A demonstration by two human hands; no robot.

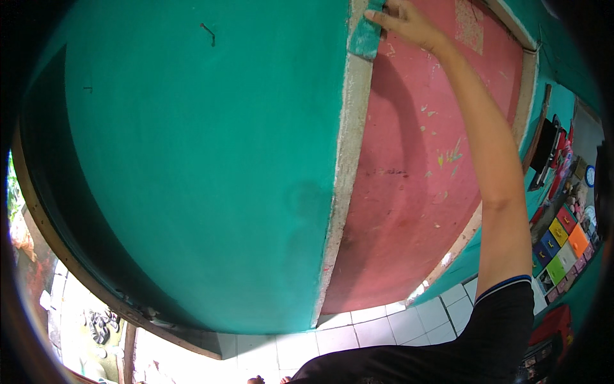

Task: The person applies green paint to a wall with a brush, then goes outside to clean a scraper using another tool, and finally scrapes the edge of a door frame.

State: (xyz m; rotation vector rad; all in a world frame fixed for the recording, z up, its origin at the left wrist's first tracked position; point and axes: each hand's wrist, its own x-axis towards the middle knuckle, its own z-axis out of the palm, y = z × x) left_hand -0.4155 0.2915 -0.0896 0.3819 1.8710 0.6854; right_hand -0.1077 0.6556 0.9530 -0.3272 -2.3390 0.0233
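My right hand is raised to the top of the view, at the upper end of a bare, pale door-frame strip. Its fingers are bent, and the thumb presses on a flat teal piece with a worn surface, which lies against the strip. Whether that piece is cloth or something stiffer I cannot make out. Left of the strip spreads a green wall; to its right is a scuffed red door panel with chipped paint, crossed by my arm's shadow. My left hand is out of view.
A bent nail sticks out of the green wall. White tiles cover the floor. Multicoloured drawers stand at the right, near a blue round clock. Through a bright opening at lower left, footwear lies outside.
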